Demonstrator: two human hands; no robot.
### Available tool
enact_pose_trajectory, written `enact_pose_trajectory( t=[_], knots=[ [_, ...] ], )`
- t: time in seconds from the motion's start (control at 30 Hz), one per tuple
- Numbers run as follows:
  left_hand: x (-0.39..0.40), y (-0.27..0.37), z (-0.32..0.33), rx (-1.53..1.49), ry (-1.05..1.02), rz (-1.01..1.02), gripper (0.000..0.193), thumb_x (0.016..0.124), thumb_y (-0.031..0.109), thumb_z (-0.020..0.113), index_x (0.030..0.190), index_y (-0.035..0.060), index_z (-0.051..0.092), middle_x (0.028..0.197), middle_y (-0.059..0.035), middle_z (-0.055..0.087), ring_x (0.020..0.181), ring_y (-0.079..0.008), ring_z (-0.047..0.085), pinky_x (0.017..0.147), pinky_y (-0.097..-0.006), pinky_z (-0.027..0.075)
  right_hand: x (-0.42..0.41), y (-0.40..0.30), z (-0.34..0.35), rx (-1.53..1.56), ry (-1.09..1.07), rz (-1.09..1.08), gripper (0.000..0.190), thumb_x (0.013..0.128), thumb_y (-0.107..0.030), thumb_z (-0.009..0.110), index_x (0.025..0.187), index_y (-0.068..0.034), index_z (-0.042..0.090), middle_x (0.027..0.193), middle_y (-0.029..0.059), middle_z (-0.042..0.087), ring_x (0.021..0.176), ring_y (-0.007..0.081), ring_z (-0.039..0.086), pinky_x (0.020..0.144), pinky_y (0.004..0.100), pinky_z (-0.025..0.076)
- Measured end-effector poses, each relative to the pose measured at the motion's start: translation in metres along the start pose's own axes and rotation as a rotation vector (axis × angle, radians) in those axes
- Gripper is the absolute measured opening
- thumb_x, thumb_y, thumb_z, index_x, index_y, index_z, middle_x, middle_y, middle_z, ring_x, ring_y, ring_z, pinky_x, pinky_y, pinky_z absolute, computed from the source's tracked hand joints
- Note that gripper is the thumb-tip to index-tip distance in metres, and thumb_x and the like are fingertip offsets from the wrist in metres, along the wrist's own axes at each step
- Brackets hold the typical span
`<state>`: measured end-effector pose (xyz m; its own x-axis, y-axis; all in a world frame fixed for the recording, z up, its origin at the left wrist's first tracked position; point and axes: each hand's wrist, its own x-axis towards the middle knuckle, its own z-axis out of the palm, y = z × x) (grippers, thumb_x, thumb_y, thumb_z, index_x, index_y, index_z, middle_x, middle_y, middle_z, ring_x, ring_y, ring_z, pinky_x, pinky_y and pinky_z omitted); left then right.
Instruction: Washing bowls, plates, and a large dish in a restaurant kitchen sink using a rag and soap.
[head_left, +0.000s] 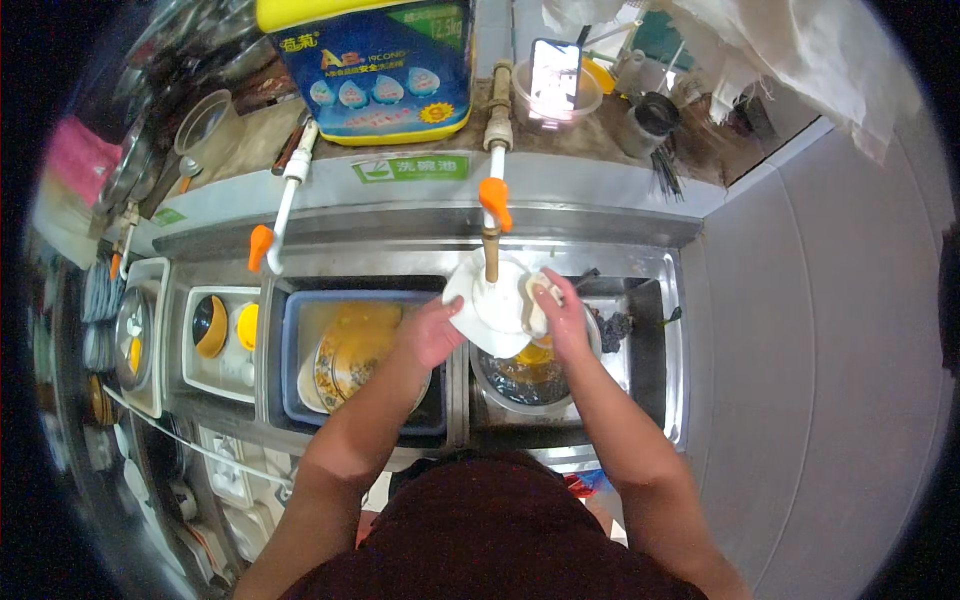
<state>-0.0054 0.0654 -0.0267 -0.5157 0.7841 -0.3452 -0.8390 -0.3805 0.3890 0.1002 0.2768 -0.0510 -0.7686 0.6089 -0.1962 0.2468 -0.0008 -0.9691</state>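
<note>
My left hand (433, 336) grips the left rim of a white dish (501, 343) with a wavy outline. In my right hand (567, 315) is a wadded whitish cloth or sponge (534, 313), held against the dish's right side. The dish sits directly under the spout of a tap (490, 259) with an orange handle. Below it, a round metal basin (555, 407) of water stands in the right sink, with something yellow inside. Whether water runs from the tap is hard to tell. My fingers under the dish are hidden.
Left of my left hand, a blue-rimmed tub (289, 352) holds patterned plates in cloudy water. A dark scouring pad (616, 330) lies right of the basin. Another orange-handled tap (260, 247), a large detergent jug (382, 82) and a phone (553, 79) line the back. A wall (780, 337) rises at right.
</note>
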Motion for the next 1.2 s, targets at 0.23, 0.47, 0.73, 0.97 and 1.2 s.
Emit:
enact_pose_trajectory(
  t=[0.23,0.47,0.73,0.97,1.2],
  knots=[
    [-0.008,-0.021,-0.019,0.213,-0.038,-0.132,0.044,0.081,0.0,0.062,0.124,-0.0016,0.051,0.119,-0.0135,0.06,0.111,-0.0274,0.057,0.1,-0.042,0.043,-0.017,-0.029,0.058,-0.532,0.006,-0.543,0.041,0.088,-0.03,0.056,0.124,-0.009,0.056,0.125,0.0215,0.054,0.124,0.0374,0.044,0.105,0.0437,0.034],
    [-0.018,-0.027,-0.018,0.316,-0.009,-0.18,0.044,0.078,-0.009,0.057,0.122,-0.0015,0.053,0.112,-0.0118,0.062,0.105,-0.0234,0.061,0.092,-0.0368,0.047,0.007,-0.036,0.072,-0.664,-0.119,-0.54,0.021,0.089,-0.014,0.047,0.093,-0.006,0.065,0.091,0.0173,0.063,0.088,0.0359,0.06,0.08,0.0461,0.048],
    [-0.02,-0.032,-0.016,0.532,-0.024,-0.002,0.04,0.078,-0.009,0.058,0.117,-0.0043,0.057,0.113,-0.0077,0.062,0.102,-0.0183,0.06,0.094,-0.0335,0.044,0.022,0.056,0.045,0.963,-0.193,0.716,0.035,0.098,-0.029,0.041,0.11,-0.003,0.06,0.102,0.0112,0.066,0.088,0.0275,0.067,0.079,0.0435,0.054],
    [-0.003,-0.023,0.012,0.875,-0.045,-0.255,0.039,0.079,-0.007,0.059,0.118,-0.0024,0.059,0.11,-0.0075,0.064,0.1,-0.0166,0.061,0.093,-0.0315,0.044,0.053,0.084,0.014,-0.279,-0.041,-0.093,0.037,0.099,-0.029,0.039,0.105,0.001,0.06,0.099,0.0149,0.066,0.092,0.0254,0.065,0.079,0.0386,0.051],
    [-0.006,-0.026,-0.024,0.631,0.059,-0.167,0.038,0.078,-0.009,0.058,0.115,-0.0026,0.058,0.11,-0.0096,0.064,0.1,-0.0204,0.062,0.09,-0.0348,0.047,-0.01,-0.006,0.083,-0.747,-0.037,-0.559,0.047,0.092,-0.025,0.05,0.126,0.007,0.047,0.128,0.0284,0.049,0.12,0.0393,0.048,0.103,0.041,0.038]
  ],
)
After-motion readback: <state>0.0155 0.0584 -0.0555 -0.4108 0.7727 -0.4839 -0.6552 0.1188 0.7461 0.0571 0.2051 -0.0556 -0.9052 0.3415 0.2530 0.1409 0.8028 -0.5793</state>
